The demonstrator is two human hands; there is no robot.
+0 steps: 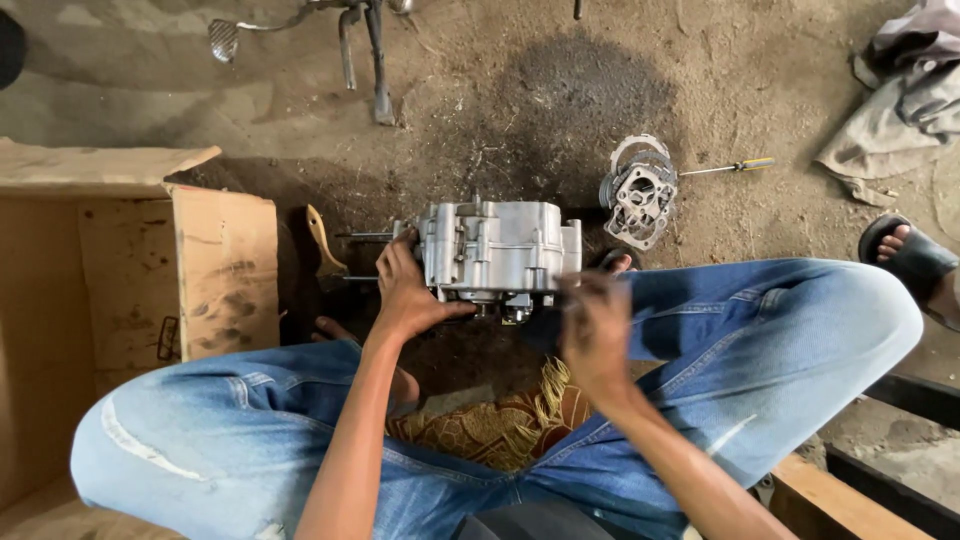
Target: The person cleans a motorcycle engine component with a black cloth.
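Denim-clad knees [760,340] frame the work area, the person seated cross-legged over a patterned cloth [495,425]. Engine casing [497,250] — bare grey metal — sits on the dirt floor [560,100] between the legs. Left hand [408,290] grips the casing's left side, thumb underneath, fingers wrapped on the edge. Right hand [592,330] is at the casing's lower right corner, blurred; grip state cannot be determined. Beyond the casing lie a cylinder part [640,195] with gaskets and a screwdriver [725,167] — well apart from both hands. Cardboard box [150,250] stands at left.
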